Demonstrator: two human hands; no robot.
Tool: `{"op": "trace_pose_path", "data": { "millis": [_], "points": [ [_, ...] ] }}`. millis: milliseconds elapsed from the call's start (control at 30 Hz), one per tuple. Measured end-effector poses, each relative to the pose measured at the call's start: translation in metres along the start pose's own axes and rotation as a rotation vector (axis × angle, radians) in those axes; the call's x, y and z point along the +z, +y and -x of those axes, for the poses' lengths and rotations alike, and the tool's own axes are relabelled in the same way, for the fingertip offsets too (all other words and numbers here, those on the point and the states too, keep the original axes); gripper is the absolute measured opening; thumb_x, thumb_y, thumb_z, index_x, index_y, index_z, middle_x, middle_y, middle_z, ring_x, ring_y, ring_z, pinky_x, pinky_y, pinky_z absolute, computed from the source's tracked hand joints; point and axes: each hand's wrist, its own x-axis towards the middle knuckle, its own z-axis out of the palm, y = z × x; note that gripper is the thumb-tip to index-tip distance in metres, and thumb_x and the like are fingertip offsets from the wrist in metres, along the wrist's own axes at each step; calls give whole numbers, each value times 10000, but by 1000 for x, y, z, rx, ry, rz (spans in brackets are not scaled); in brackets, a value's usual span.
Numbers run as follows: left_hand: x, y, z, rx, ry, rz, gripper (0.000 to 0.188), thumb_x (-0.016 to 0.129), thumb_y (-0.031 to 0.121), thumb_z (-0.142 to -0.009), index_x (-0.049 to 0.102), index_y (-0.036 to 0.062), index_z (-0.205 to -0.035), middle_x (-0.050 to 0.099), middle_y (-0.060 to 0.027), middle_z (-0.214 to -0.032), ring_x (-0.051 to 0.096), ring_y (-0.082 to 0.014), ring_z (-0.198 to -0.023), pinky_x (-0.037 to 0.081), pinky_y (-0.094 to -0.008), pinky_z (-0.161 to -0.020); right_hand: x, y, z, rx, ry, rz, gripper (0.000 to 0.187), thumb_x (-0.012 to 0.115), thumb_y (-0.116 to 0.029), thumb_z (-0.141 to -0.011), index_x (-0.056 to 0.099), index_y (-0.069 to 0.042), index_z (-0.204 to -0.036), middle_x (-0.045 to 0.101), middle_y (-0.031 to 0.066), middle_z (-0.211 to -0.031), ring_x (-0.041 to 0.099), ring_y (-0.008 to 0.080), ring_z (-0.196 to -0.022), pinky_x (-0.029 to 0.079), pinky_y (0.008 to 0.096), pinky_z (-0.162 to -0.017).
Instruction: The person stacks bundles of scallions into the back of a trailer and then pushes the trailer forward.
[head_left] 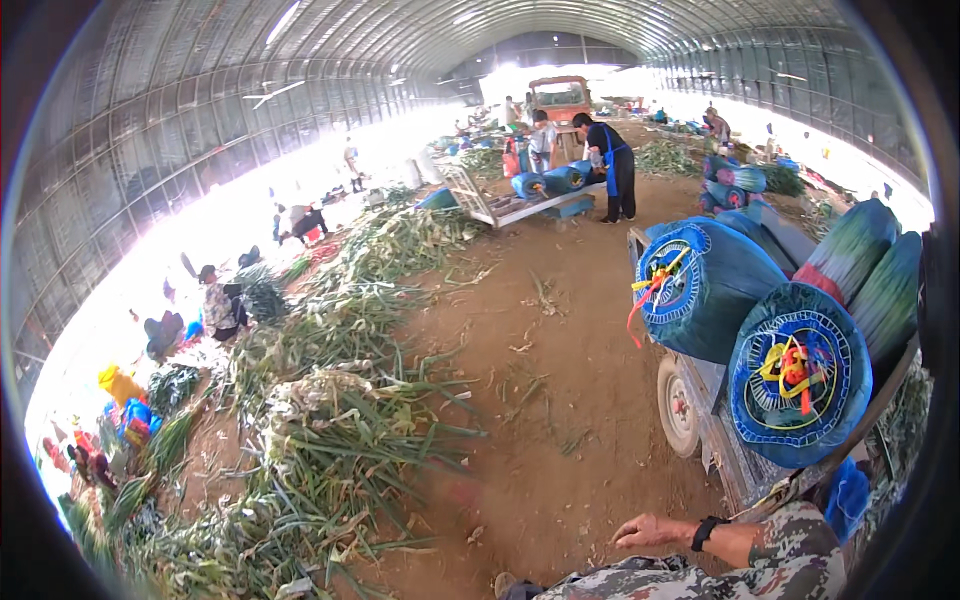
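My right hand (645,532) is at the lower right, above my camouflage-clad leg (660,582). A black band (708,533) circles its wrist. The fingers hang loosely bent, and I see nothing in them. My left hand is out of view. Closest to my right arm is a cart (745,495) loaded with big bundles of long green leafy stalks. Two bundles, one rear (715,290) and one front (800,375), show round blue mesh ends with yellow and red ties. Bare green stalks (850,250) show on the load's right side.
Heaps of loose green leaves (340,430) line the left of the dirt path (560,350). Ahead, a person in a blue apron (615,165) bends over bundles on a flat trailer (530,208), behind an orange tractor (560,95). Another person (220,300) sits at left.
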Motion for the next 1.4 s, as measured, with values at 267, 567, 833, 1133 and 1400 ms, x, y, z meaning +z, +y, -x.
{"op": "trace_pose_path", "data": {
  "millis": [267, 567, 833, 1133, 1400],
  "points": [
    [-132, -31, 55, 100, 31, 38, 303, 660, 297, -987, 741, 10, -1036, 742, -165, -954, 732, -264, -795, 584, -349, -644, 45, -25, 6, 216, 416, -482, 375, 661, -318, -962, 713, -66, -1234, 761, 29, -1022, 685, 110, -962, 528, 288, -887],
    [-214, -103, 31, 216, -199, 254, 254, 695, 285, -960, 771, 56, -1037, 755, -150, -936, 744, -275, -799, 587, -335, -629, 83, -75, 11, 346, 569, -428, 387, 652, -328, -964, 708, -57, -1236, 758, 52, -1039, 695, 152, -986, 525, 301, -902],
    [-240, -171, 25, 267, -195, 434, 237, 716, 281, -942, 779, 69, -1026, 757, -146, -928, 743, -272, -782, 586, -329, -621, 34, -94, 36, 456, 739, -436, 393, 651, -314, -953, 709, -31, -1219, 759, 83, -1066, 703, 169, -973, 543, 334, -889],
    [-280, -191, 21, 301, -56, 356, 219, 740, 277, -923, 787, 83, -1015, 760, -141, -920, 742, -269, -763, 586, -323, -613, -132, -94, -92, 219, 505, -71, 372, 639, -286, -965, 697, -44, -1242, 765, 73, -1024, 701, 142, -973, 540, 317, -899],
    [-345, -247, -4, 427, 69, 391, 146, 771, 234, -892, 803, 112, -967, 764, -125, -873, 745, -260, -725, 586, -309, -587, -163, -56, -147, 142, 645, -281, 299, 651, -166, -962, 695, 11, -1199, 764, 76, -1052, 701, 130, -949, 555, 299, -870]
  ]
}}
